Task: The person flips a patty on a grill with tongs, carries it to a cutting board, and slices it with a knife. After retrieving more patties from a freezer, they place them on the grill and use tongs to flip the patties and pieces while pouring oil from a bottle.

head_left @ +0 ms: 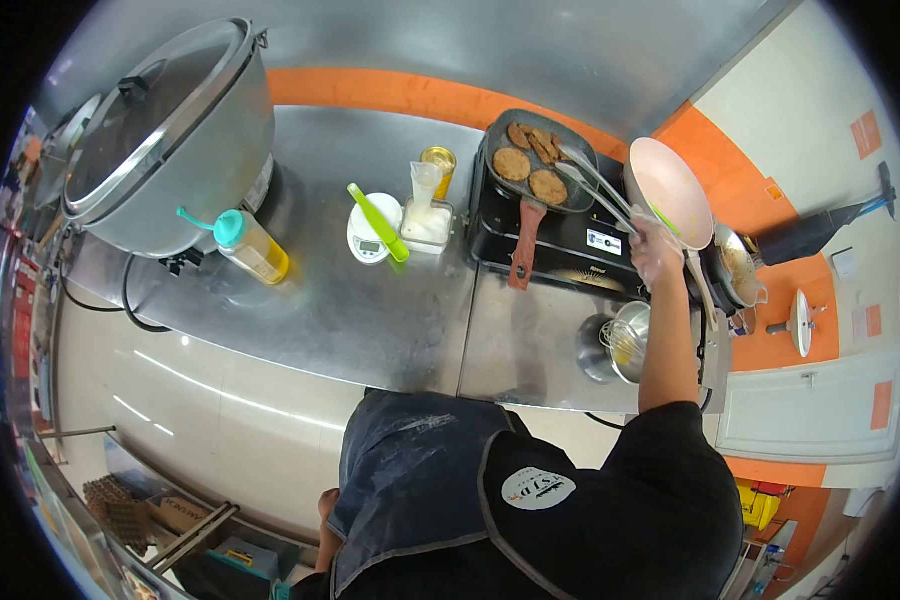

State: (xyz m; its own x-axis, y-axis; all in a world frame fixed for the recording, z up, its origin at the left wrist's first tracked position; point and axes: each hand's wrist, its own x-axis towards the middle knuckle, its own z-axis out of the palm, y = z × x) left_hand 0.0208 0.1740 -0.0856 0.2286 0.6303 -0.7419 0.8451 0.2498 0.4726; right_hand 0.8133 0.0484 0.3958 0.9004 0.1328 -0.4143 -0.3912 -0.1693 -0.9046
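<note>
My right hand (656, 252), in a clear plastic glove, is closed around metal tongs (602, 190). The tongs reach left over a square grill pan (577, 200), their tips close to the food. Two round browned patties (547, 187) and several browned strips (542, 145) lie in this pan, which sits on a black gas stove (570, 245). A pale pink frying pan (667, 185) leans tilted beside my right hand. Low at my side, my left hand (328, 502) hangs by the dark apron (410, 470); its fingers are mostly hidden.
A metal bowl with a whisk (625, 345) stands near the front edge. Left of the stove are a white scale (370, 240) with a green utensil (378, 222), a container of white powder (428, 228), a yellow squeeze bottle (258, 252) and a large cooker (195, 150).
</note>
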